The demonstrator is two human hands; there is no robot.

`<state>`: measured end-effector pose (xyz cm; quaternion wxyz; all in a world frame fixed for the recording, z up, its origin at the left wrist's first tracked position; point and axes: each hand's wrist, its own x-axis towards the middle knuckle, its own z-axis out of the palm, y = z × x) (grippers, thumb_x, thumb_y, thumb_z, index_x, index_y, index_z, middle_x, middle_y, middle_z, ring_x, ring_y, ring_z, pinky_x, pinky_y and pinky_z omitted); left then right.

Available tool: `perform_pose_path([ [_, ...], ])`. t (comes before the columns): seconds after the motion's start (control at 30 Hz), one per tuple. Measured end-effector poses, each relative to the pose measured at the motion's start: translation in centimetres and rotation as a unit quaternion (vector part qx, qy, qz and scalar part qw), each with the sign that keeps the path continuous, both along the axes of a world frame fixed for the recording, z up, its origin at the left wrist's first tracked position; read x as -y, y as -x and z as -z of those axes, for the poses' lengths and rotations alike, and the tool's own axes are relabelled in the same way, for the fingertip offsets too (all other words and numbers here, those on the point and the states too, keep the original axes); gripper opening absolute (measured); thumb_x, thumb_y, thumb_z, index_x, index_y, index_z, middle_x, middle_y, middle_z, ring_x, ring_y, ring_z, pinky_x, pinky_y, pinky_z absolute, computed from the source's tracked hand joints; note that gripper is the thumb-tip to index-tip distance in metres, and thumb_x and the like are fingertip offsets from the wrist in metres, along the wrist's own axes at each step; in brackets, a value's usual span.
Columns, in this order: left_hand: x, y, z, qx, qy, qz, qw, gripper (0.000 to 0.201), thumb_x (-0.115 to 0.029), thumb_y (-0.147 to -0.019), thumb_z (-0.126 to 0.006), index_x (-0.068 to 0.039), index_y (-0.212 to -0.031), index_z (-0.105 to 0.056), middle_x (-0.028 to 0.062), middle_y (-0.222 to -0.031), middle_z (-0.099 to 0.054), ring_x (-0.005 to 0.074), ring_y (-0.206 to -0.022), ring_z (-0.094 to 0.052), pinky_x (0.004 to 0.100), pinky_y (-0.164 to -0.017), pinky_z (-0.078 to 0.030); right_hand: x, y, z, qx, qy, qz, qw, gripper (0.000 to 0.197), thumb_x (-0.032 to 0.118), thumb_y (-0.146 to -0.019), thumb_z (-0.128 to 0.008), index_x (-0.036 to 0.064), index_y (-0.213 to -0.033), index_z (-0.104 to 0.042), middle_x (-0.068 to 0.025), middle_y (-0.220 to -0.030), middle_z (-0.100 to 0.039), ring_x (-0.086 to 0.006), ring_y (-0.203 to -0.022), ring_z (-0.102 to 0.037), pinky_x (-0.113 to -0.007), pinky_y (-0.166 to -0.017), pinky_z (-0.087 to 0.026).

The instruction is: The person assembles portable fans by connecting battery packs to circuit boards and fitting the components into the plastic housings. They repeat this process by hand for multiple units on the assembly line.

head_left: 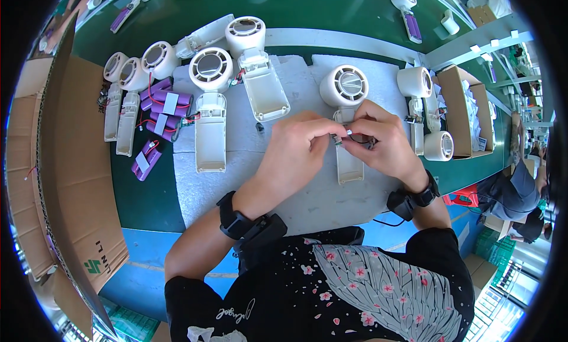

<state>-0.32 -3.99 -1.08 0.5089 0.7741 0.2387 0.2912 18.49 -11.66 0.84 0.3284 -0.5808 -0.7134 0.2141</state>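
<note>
My left hand (296, 145) and my right hand (381, 139) meet over a white handheld fan (344, 85) with an open, shell-like handle. The left fingers pinch a small green circuit board (338, 140). Between my right thumb and fingertip is a small white connector (349, 132), close against the left fingertips, with dark wire beside it. Whether the connector is seated on the board cannot be made out. Beneath the hands, the handle's lower half (350, 167) lies hollow on the pad; its upper part is partly hidden by my fingers.
More open-handled fans, including one fan (211, 70), lie left on the white foam pad (236, 147). Purple battery packs (171, 103) with red wires sit beside them. A tall cardboard box (89, 164) borders the left; a smaller box (467, 114) and fans stand right.
</note>
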Motion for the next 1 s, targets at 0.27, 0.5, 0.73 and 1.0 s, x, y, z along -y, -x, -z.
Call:
perform_pose_path([
  [0.27, 0.57, -0.45, -0.25, 0.057, 0.051, 0.017, 0.997, 0.025, 0.011, -0.076, -0.061, -0.002, -0.098, -0.064, 0.0094, -0.093, -0.061, 0.0159, -0.079, -0.063, 0.0261, -0.067, -0.052, 0.04, -0.19, -0.29, 0.011, -0.003, -0.019, 1.000, 0.017, -0.002, -0.067, -0.077, -0.0017, -0.081, -0.067, -0.0066, -0.079, -0.053, -0.0165, -0.062, -0.056, -0.027, -0.054, -0.046],
  [0.5, 0.27, -0.39, 0.34, 0.059, 0.099, 0.015, 0.993, 0.018, 0.010, -0.079, -0.061, 0.002, -0.094, -0.057, 0.0066, -0.092, -0.060, 0.0106, -0.082, -0.061, 0.0248, -0.071, -0.052, 0.17, -0.19, -0.27, 0.004, 0.015, -0.018, 1.000, 0.018, -0.004, -0.067, -0.075, -0.0020, -0.084, -0.068, -0.0072, -0.084, -0.053, -0.0167, -0.068, -0.056, -0.027, -0.057, -0.046],
  [0.73, 0.34, -0.52, 0.46, 0.044, 0.144, 0.026, 0.988, 0.016, 0.009, -0.081, -0.061, 0.002, -0.094, -0.055, 0.0038, -0.092, -0.059, 0.0082, -0.085, -0.060, 0.0245, -0.073, -0.052, 0.42, -0.45, -0.21, 0.008, -0.023, -0.014, 1.000, 0.018, -0.004, -0.068, -0.075, -0.0021, -0.085, -0.069, -0.0075, -0.083, -0.054, -0.0181, -0.067, -0.057, -0.027, -0.057, -0.047],
  [1.0, 0.46, -0.49, 0.23, 0.040, 0.165, 0.011, 0.985, 0.016, 0.008, -0.082, -0.063, 0.002, -0.094, -0.055, 0.0037, -0.090, -0.060, 0.0077, -0.083, -0.061, 0.0249, -0.073, -0.054, 0.44, -0.21, -0.21, 0.030, -0.005, -0.026, 0.999, 0.019, -0.004, -0.067, -0.074, -0.0004, -0.085, -0.070, -0.0070, -0.083, -0.054, -0.0180, -0.067, -0.057, -0.028, -0.057, -0.047],
])
